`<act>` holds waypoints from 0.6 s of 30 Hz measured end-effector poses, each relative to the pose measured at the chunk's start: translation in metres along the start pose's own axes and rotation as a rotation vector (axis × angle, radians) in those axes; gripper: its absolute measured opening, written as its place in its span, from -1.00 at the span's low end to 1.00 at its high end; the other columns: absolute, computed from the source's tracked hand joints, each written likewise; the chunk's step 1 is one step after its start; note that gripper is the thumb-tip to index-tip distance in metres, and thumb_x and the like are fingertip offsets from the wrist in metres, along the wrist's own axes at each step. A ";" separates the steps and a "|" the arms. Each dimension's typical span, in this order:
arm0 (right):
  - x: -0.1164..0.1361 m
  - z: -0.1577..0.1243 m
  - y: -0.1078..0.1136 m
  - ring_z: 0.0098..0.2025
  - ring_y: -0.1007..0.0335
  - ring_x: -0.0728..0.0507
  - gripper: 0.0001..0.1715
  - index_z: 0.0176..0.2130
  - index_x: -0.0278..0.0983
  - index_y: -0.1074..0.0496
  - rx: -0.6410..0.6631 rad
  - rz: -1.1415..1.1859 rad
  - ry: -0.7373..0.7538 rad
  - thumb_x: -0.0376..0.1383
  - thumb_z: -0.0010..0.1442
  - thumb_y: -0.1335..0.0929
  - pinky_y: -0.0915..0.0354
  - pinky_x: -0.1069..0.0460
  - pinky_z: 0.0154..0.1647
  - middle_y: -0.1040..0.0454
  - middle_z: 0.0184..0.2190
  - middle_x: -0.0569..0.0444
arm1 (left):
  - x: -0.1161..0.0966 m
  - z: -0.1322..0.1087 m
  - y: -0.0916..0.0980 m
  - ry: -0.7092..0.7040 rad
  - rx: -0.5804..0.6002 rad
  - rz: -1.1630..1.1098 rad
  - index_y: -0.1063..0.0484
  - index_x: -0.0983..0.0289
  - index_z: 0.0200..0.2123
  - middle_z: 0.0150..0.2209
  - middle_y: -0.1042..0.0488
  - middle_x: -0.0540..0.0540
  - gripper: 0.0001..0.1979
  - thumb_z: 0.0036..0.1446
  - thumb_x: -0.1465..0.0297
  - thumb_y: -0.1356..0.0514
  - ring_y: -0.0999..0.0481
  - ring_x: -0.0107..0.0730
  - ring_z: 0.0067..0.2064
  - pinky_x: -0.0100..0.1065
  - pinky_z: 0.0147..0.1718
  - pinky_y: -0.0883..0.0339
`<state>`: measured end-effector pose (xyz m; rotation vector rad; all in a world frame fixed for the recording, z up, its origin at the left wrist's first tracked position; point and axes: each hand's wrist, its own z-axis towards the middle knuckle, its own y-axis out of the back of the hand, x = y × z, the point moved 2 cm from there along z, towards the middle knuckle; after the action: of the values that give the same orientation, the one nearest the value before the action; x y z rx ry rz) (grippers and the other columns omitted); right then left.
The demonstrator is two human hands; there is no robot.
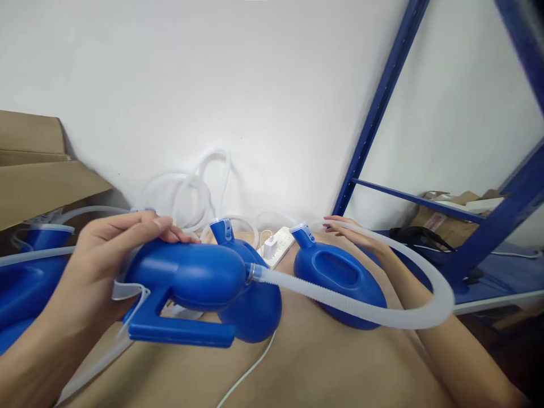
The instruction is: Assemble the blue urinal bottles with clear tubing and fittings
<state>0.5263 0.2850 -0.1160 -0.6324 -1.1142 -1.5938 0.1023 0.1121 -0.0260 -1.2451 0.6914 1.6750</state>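
Note:
A blue plastic urinal piece (187, 275) with an angled handle and a clear strap is gripped in my left hand (123, 243), fingers over its top. From its right end a translucent ribbed hose (352, 306) runs right and loops back to my right hand (352, 231). There the hose passes between my fairly straight fingers, which seem to pinch it. A blue urinal bottle (340, 277) lies left of my right hand. Another blue bottle (255, 311) stands behind the held piece, which partly hides it.
Coiled hoses (191, 192) lean on the white wall. A white power strip (283, 246) with a plugged-in charger (270, 247) sits between the bottles, and a white cable crosses the brown tabletop. More blue bottles (25, 289) and a cardboard box (46, 181) are left; blue shelving (378, 107) stands right.

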 end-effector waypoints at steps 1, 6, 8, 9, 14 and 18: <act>0.007 0.002 0.002 0.20 -0.50 -0.31 -0.49 0.08 -0.03 -0.54 -0.009 0.005 -0.005 0.05 0.18 -0.49 -0.51 -0.19 0.18 -0.49 0.22 0.01 | -0.008 -0.001 0.004 -0.019 -0.028 -0.030 -0.53 0.24 -0.71 -0.54 -0.57 0.18 -0.79 -0.21 0.26 -0.35 -0.63 -0.14 -0.47 -0.31 -0.57 -0.50; 0.056 0.018 0.041 0.17 -0.52 -0.31 -0.43 0.10 -0.09 -0.39 -0.550 0.206 0.238 0.12 0.24 -0.43 -0.49 -0.24 0.09 -0.54 0.14 -0.07 | -0.030 -0.002 0.022 -0.138 0.015 -0.142 -0.52 0.24 -0.70 -0.57 -0.54 0.12 -0.82 -0.15 0.34 -0.33 -0.63 -0.21 -0.46 -0.30 -0.48 -0.56; 0.078 0.008 0.057 0.21 -0.49 -0.30 -0.52 0.07 -0.02 -0.39 -0.622 0.236 0.339 0.11 0.27 -0.43 -0.44 -0.26 0.16 -0.54 0.14 -0.01 | -0.035 -0.001 0.030 -0.187 0.081 -0.174 -0.52 0.24 -0.70 -0.57 -0.54 0.12 -0.81 -0.10 0.37 -0.33 -0.64 -0.22 -0.46 -0.29 -0.44 -0.58; 0.087 -0.002 0.062 0.21 -0.49 -0.29 -0.55 0.06 0.01 -0.39 -0.639 0.229 0.358 0.11 0.28 -0.42 -0.42 -0.26 0.17 -0.55 0.14 0.03 | -0.038 -0.001 0.034 -0.213 0.107 -0.195 -0.52 0.24 -0.69 -0.56 -0.55 0.12 -0.80 -0.08 0.37 -0.33 -0.64 -0.23 -0.46 -0.28 -0.42 -0.59; 0.099 -0.074 0.039 0.11 -0.56 -0.32 -0.39 0.11 -0.04 -0.39 -0.592 0.162 0.204 0.19 0.21 -0.43 -0.45 -0.27 0.12 -0.55 0.13 -0.05 | -0.061 -0.009 0.056 -0.327 0.173 -0.289 -0.54 0.25 -0.67 -0.58 -0.53 0.11 -0.81 -0.05 0.40 -0.30 -0.63 -0.23 -0.48 -0.22 -0.40 -0.62; 0.092 -0.125 -0.023 0.17 -0.52 -0.32 -0.43 0.15 -0.02 -0.43 -0.251 -0.027 -0.113 0.18 0.31 -0.35 -0.43 -0.28 0.18 -0.54 0.16 -0.04 | -0.082 -0.016 0.075 -0.382 0.170 -0.314 -0.51 0.27 -0.68 -0.61 -0.50 0.08 -0.79 -0.05 0.41 -0.24 -0.62 -0.24 -0.49 -0.18 -0.39 -0.62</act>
<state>0.4923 0.1329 -0.1004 -0.8855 -1.0145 -1.7550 0.0481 0.0394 0.0395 -0.8313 0.3730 1.4989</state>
